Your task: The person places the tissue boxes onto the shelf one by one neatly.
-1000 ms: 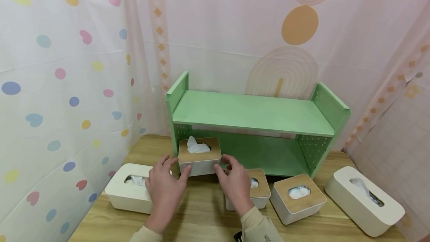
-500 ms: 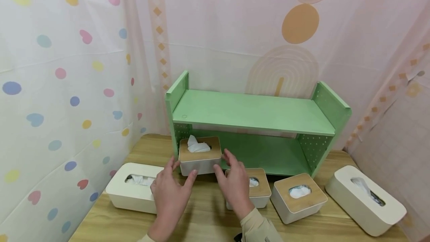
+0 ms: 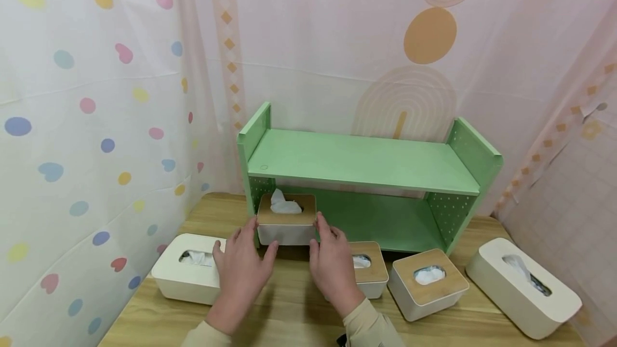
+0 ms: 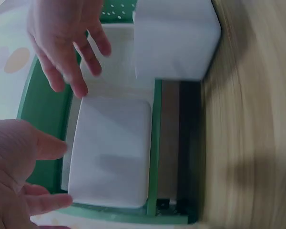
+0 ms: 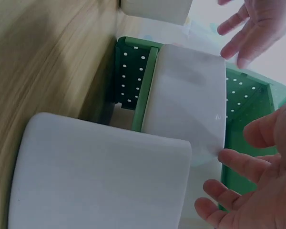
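A white tissue box (image 3: 287, 235) with a wooden lid and a tissue poking up sits at the left end of the lower level of the green shelf (image 3: 361, 160). My left hand (image 3: 242, 272) is at the box's left side, fingertips touching its front left edge. On the other side, my right hand (image 3: 333, 269) has its fingertips at the front right edge. Both thumbs stand apart from the front face. In the left wrist view the box (image 4: 112, 152) shows its plain front between both hands. From the right wrist, one fingertip touches the box (image 5: 190, 90).
On the wooden table (image 3: 289, 304), a long white tissue box (image 3: 185, 285) lies left. Right of my hands are a wood-lidded box (image 3: 375, 266), partly hidden by my right hand, another wood-lidded box (image 3: 429, 280) and a long white box (image 3: 525, 288). Curtains hang behind.
The tissue box has shifted slightly back into the shelf and sits straighter. Both thumbs have come away from its front, while fingertips stay at its front edges.
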A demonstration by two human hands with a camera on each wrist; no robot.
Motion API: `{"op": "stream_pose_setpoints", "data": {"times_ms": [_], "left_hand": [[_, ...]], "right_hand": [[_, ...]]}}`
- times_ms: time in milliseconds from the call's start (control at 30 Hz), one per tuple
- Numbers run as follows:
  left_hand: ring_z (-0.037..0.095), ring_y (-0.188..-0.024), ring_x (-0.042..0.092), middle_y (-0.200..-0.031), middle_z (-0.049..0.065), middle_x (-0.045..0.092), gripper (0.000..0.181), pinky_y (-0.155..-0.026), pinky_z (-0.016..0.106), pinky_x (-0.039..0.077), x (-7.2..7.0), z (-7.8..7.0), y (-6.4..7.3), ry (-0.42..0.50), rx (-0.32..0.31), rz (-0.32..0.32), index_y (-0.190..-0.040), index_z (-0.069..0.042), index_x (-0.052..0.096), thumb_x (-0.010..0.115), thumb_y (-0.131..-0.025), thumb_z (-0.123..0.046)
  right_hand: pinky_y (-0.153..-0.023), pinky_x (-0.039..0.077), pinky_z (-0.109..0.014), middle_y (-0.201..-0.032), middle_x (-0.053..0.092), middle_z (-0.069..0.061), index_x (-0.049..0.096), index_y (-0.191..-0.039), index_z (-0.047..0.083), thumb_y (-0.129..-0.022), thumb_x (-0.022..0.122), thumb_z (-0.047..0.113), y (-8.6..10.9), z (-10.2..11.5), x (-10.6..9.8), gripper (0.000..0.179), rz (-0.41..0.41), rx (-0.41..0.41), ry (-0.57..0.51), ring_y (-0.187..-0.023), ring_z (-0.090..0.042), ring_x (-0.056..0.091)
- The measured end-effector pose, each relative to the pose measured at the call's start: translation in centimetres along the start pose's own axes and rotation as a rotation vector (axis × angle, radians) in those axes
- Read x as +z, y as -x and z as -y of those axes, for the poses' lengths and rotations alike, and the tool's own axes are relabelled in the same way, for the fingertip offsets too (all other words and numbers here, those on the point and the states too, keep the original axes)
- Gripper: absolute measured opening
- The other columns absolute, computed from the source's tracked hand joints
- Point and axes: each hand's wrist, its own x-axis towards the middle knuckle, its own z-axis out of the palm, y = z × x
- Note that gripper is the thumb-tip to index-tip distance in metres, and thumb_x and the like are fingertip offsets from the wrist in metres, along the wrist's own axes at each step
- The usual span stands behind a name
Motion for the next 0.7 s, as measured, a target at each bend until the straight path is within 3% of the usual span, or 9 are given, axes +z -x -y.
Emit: {"op": "stream_pose_setpoints", "data": {"times_ms": [167,300,500,700], "left_hand": [[0.052,-0.135,0.058,-0.129,0.021,0.076,0.073,-0.114,0.083,0.023,0.0,1.1,-0.8,-0.1,0.148,-0.017,-0.154,-0.004,0.052,0.082,-0.09,-0.023],[0.052,-0.138,0.056,-0.119,0.026,0.077,0.087,-0.115,0.084,0.022,0.0,2.1,-1.6,-0.193,0.239,0.013,-0.159,-0.005,0.046,0.088,-0.086,-0.03],[0.054,-0.148,0.046,-0.134,0.026,0.073,0.111,-0.117,0.088,0.012,-0.1,2.9,-2.7,-0.264,0.268,0.096,-0.164,-0.006,0.038,0.092,-0.079,-0.053],[0.056,-0.151,0.041,-0.14,0.026,0.069,0.117,-0.117,0.089,0.009,0.1,3.2,-3.0,-0.272,0.272,0.118,-0.165,-0.005,0.038,0.09,-0.077,-0.061]], "right_hand": [[-0.109,0.049,-0.065,-0.14,0.072,-0.012,0.044,-0.16,-0.001,-0.106,0.06,0.005,-0.2,-0.2,0.2,0.057,0.054,-0.012,0.082,-0.132,-0.049,0.06],[-0.113,0.045,-0.067,-0.148,0.068,-0.012,0.037,-0.165,0.0,-0.109,0.059,0.011,-0.3,-0.4,0.1,0.061,0.114,-0.012,0.08,-0.139,-0.051,0.054],[-0.119,0.035,-0.073,-0.156,0.062,-0.012,0.028,-0.168,0.0,-0.111,0.059,0.025,-0.6,-0.7,0.0,0.069,0.18,-0.013,0.035,-0.147,-0.056,0.045],[-0.122,0.029,-0.075,-0.159,0.058,-0.013,0.024,-0.169,0.0,-0.11,0.062,0.028,-1.0,-1.1,0.0,0.076,0.226,-0.02,0.013,-0.151,-0.058,0.038]]}}
